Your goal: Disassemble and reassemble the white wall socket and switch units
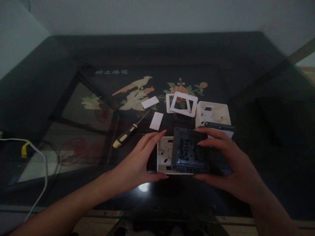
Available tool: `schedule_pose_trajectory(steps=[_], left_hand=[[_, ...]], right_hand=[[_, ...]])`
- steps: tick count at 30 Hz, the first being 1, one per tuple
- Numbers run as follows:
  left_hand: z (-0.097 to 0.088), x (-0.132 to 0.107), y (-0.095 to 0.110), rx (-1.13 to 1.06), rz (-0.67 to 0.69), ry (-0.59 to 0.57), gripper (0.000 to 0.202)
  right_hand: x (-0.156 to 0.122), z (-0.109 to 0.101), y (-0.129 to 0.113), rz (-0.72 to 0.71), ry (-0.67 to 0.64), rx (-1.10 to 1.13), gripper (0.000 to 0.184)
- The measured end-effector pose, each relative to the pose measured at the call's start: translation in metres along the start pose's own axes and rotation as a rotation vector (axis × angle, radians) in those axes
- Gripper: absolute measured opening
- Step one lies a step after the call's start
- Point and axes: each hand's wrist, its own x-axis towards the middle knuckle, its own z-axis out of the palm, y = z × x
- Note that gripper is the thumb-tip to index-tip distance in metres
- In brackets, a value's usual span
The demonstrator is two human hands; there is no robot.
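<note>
Left hand (139, 160) — white mounting box (162, 160) held at its left end, between thumb and fingers. Right hand (227, 164) grips a black electrical module (188, 152), tilted over the box's right part. Beyond the left fingertips: two white rectangular plates (156, 121); left of them, a yellow-and-black screwdriver (125, 135). Beyond the right fingers: second white box (199, 116).

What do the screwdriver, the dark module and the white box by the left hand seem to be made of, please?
Screwdriver: probably a metal shaft, thin and straight; yellow-and-black handle, perhaps plastic or rubber, finish unclear.
Dark module: likely moulded plastic, with a soft sheen along its lower face.
White box: likely matt plastic, thin-walled with shaped openings.
</note>
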Motion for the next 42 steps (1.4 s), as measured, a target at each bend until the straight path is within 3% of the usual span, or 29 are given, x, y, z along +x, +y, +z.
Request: schedule_pose_trajectory(steps=[5, 13, 33, 42], left_hand=[[-0.001, -0.002, -0.003, -0.064, 0.025, -0.001, 0.119], [0.004, -0.001, -0.007, -0.040, 0.025, 0.000, 0.107], [0.005, 0.000, -0.010, 0.053, 0.058, 0.008, 0.099], [0.005, -0.002, -0.006, 0.078, 0.042, 0.022, 0.092]], right_hand=[[0.006, 0.014, -0.005, -0.101, -0.136, -0.116, 0.043], [0.011, 0.017, -0.004, -0.037, -0.229, -0.078, 0.043], [0.010, 0.021, 0.002, -0.149, -0.223, -0.101, 0.058], [0.003, 0.006, 0.002, 0.060, -0.266, -0.049, 0.063]])
